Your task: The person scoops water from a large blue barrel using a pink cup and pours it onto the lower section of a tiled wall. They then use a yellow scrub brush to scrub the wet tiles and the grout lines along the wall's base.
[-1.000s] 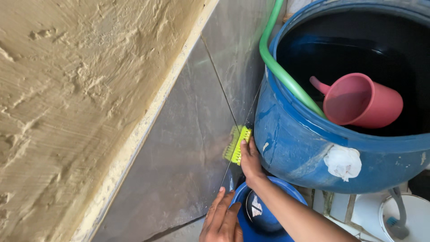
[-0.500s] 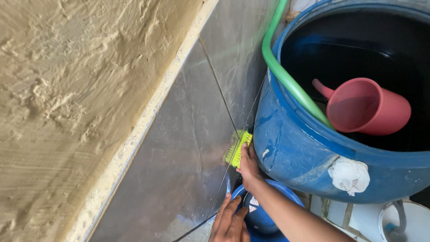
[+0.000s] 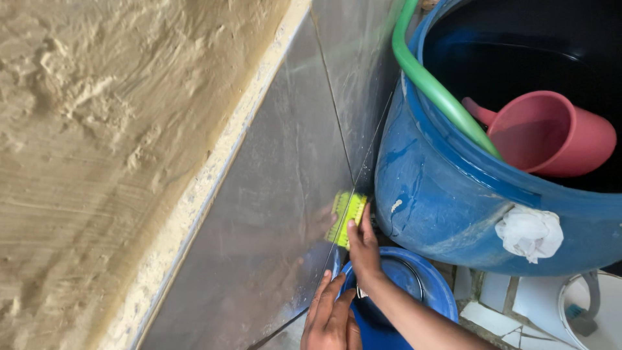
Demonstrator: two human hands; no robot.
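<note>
My right hand (image 3: 364, 247) grips a yellow-green scrub brush (image 3: 346, 216) and presses its bristles against the shiny grey wall tile (image 3: 272, 214), close to the corner beside the blue barrel (image 3: 447, 207). My left hand (image 3: 330, 319) rests with fingers spread on the rim of a small blue bucket (image 3: 440, 295) below. The brush reflects faintly in the wet tile.
The large blue barrel holds dark water, a pink plastic jug (image 3: 551, 133) and a green hose (image 3: 440, 91) over its rim. A white rag (image 3: 532, 232) plugs its side. Rough beige plaster (image 3: 97, 142) covers the wall at left. A white bucket (image 3: 593, 308) stands at lower right.
The brush and my right hand slid slightly downward and back along the tile. My left hand shifted right on the bucket rim. The view moved closer to the barrel.
</note>
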